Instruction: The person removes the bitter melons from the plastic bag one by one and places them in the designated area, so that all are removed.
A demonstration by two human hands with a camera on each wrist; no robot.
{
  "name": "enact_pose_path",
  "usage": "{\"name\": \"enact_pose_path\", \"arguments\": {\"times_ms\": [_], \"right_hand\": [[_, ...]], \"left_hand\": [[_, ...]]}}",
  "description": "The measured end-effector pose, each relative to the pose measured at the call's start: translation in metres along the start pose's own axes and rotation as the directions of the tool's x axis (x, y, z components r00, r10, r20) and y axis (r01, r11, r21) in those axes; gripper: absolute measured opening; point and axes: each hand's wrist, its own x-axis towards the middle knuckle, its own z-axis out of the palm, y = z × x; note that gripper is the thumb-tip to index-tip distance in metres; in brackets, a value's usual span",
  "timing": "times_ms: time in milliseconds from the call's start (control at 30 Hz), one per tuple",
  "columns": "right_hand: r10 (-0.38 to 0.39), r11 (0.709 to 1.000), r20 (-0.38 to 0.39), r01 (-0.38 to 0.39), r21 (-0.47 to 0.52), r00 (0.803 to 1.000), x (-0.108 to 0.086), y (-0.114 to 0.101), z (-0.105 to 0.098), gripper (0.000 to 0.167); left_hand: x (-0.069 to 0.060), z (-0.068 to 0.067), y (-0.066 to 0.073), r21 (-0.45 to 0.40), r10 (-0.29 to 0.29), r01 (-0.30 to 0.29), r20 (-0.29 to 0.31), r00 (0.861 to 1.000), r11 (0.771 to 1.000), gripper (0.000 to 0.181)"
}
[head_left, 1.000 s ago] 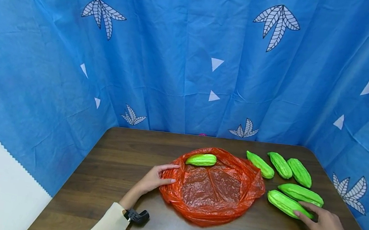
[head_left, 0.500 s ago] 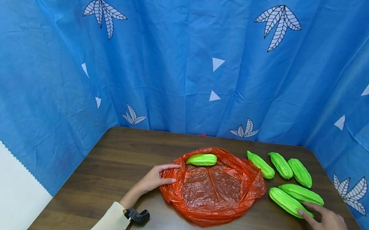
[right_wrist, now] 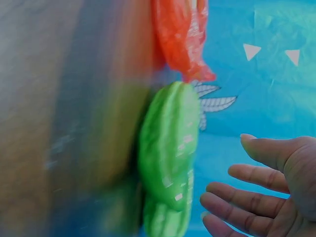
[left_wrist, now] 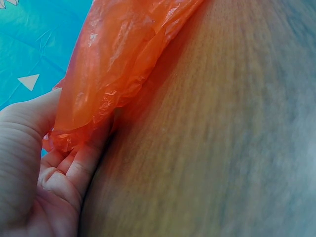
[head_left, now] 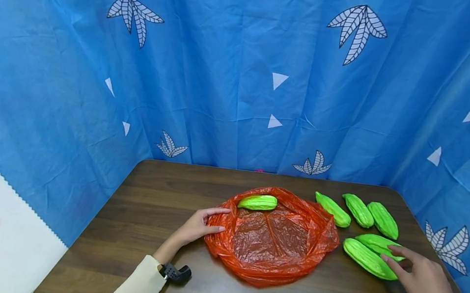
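A red plastic bag (head_left: pixel 262 279) lies on the table with its mouth spread. Its left rim is pinched between the thumb and fingers of my left hand (head_left: pixel 195 228); the left wrist view has the bag's film (left_wrist: pixel 113 64) between them. One bitter melon (head_left: pixel 258 202) is inside, against the bag's far wall. At the right, my right hand (head_left: pixel 424 280) hovers over two more bitter melons. The nearer bitter melon (head_left: pixel 367 259) is in plain sight; the farther bitter melon (head_left: pixel 376 243) is partly hidden by the fingers. In the right wrist view these fingers (right_wrist: pixel 247 200) are spread, apart from the melons.
Behind them lie three more bitter melons: one touching the bag's right side (head_left: pixel 332 210), another in the middle (head_left: pixel 358 210), and the last farthest right (head_left: pixel 382 220). A brown wooden table (head_left: pixel 156 200) carries everything. Blue curtain (head_left: pixel 233 92) hangs behind and around it.
My right hand has come off the nearer bitter melon and moved slightly right. That melon has shifted a little in place. My left hand stays on the bag.
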Motion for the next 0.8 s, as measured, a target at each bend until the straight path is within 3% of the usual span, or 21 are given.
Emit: {"name": "enact_pose_path", "arguments": {"times_ms": [467,800], "right_hand": [[-0.112,0.993,0.032,0.11,0.048,0.993,0.03,-0.059,-0.009,0.038],[-0.238,0.969,0.019,0.236,0.079,0.971,0.051,-0.098,-0.002,0.037]], "left_hand": [[0.001,0.0,0.0,-0.004,0.009,-0.009,0.015,1.0,1.0,0.051],[0.0,-0.001,0.0,0.011,0.0,0.0,0.004,1.0,1.0,0.051]]}}
